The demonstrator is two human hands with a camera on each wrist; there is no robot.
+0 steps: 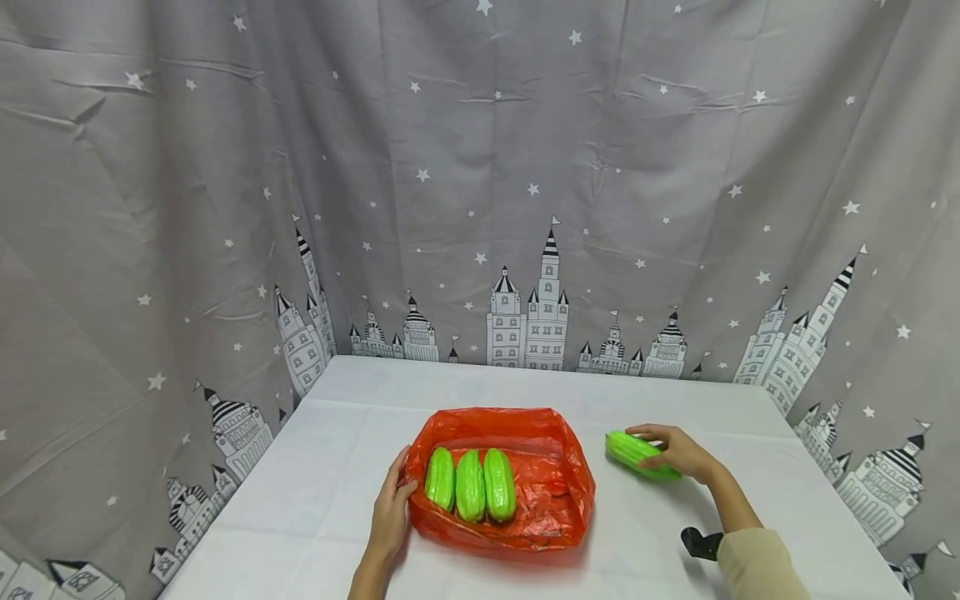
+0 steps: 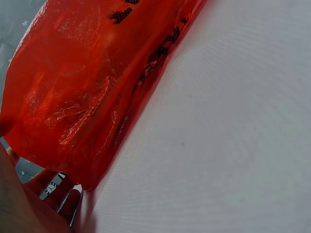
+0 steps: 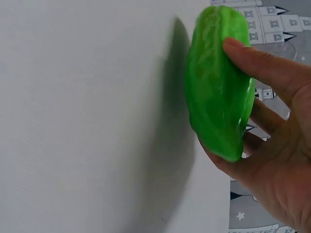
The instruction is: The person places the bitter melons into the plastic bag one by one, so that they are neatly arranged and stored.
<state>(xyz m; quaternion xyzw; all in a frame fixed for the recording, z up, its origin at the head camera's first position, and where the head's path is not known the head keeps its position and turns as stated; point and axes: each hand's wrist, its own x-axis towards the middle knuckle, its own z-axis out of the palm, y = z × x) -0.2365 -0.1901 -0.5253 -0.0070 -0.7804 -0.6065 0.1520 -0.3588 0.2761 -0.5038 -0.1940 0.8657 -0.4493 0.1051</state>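
Note:
My right hand (image 1: 678, 452) grips a bright green, ridged bitter melon (image 1: 626, 450) to the right of a red plastic bag (image 1: 551, 483). In the right wrist view, the thumb lies over the front of the bitter melon (image 3: 214, 92) and the other fingers pass behind it. My left hand (image 1: 392, 504) rests against the bag's left side, thumb at the rim. The left wrist view shows its fingers (image 2: 58, 191) loosely spread beside the bag's end (image 2: 73, 121). Three more bitter melons (image 1: 470, 486) lie side by side in the bag's left half.
The bag stands with its mouth spread wide on a white-covered table (image 1: 360, 417). A grey curtain (image 1: 450, 167) printed with stars and castles hangs behind and around the table. A black strap piece (image 1: 701, 543) sits by the right sleeve (image 1: 761, 562).

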